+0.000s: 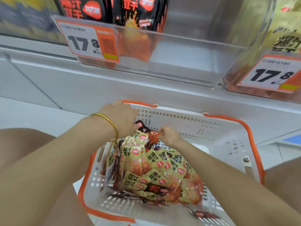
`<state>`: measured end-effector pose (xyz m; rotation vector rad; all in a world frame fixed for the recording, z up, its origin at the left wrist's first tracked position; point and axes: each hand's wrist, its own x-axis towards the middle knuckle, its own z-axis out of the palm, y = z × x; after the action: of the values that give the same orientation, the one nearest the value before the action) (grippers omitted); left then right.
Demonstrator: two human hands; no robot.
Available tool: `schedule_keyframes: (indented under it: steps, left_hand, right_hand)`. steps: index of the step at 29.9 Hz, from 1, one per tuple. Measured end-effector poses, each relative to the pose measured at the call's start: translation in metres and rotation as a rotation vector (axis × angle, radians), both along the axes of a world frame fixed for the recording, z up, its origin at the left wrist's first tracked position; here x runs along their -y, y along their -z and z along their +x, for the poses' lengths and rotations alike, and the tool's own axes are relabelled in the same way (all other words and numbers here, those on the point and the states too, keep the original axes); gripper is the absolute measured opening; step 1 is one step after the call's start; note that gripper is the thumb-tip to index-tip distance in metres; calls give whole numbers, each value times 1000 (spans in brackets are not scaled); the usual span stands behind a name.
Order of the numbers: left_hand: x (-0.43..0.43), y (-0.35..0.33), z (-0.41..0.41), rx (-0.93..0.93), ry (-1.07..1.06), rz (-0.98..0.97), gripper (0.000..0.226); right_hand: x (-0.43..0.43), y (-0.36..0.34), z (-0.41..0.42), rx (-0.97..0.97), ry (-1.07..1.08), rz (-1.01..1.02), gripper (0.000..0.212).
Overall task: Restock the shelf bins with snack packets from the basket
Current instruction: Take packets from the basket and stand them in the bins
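Snack packets (pixel 151 168) fill the white basket (pixel 228 144); the left hand (pixel 120 118) grips a black packet (pixel 141 126) on the heap, the right hand (pixel 169 134) beside it pinching a red one (pixel 154 137).

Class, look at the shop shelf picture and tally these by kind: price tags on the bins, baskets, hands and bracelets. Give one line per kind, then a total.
Price tags: 2, one on the left bin, one on the right bin
Baskets: 1
Hands: 2, left hand, right hand
Bracelets: 1, gold, on the left wrist
Total: 6
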<state>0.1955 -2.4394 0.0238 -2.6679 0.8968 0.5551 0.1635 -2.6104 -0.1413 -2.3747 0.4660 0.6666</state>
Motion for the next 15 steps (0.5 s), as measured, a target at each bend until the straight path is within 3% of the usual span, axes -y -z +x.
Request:
schedule_keyframes:
  steps: [9,11,15]
  left_hand:
    - [8,11,8,-71,8,60,46]
    - [9,13,10,-80,5,57,46]
    - [10,15,12,-99,-12,42,43]
  right_hand:
    - [-39,69,31,8,-54,-82,30]
    - [-40,72,32,-17,-47,-70,23]
    - [-29,47,26,180,27,-107,21]
